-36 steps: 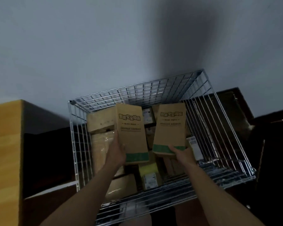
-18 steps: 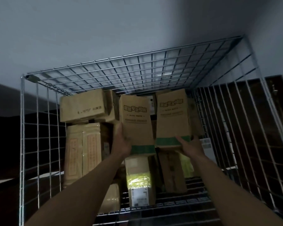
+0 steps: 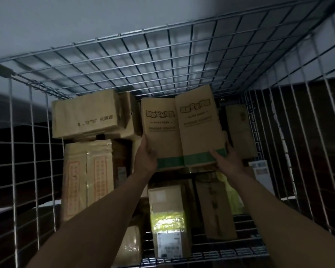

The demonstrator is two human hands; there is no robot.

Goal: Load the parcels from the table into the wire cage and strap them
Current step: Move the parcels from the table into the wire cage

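Observation:
Two flat brown parcels with green bottom bands stand side by side inside the wire cage (image 3: 162,55), edges touching. My left hand (image 3: 146,157) grips the lower left edge of the left parcel (image 3: 160,130). The lower right corner of the right parcel (image 3: 198,128) is held by my right hand (image 3: 228,159), fingers spread across the green band. Both parcels lean back toward the cage's far mesh wall, above other boxes.
Several cardboard boxes fill the cage: a large box (image 3: 85,115) at upper left, a taped tall carton (image 3: 87,176) below it, a box with yellow tape and label (image 3: 167,219) near the front, another carton (image 3: 240,128) at right. The front wire rim (image 3: 201,254) runs below my arms.
Both hands have carried the two parcels deeper into the cage and brought them together until they touch. The camera has moved closer to the cage.

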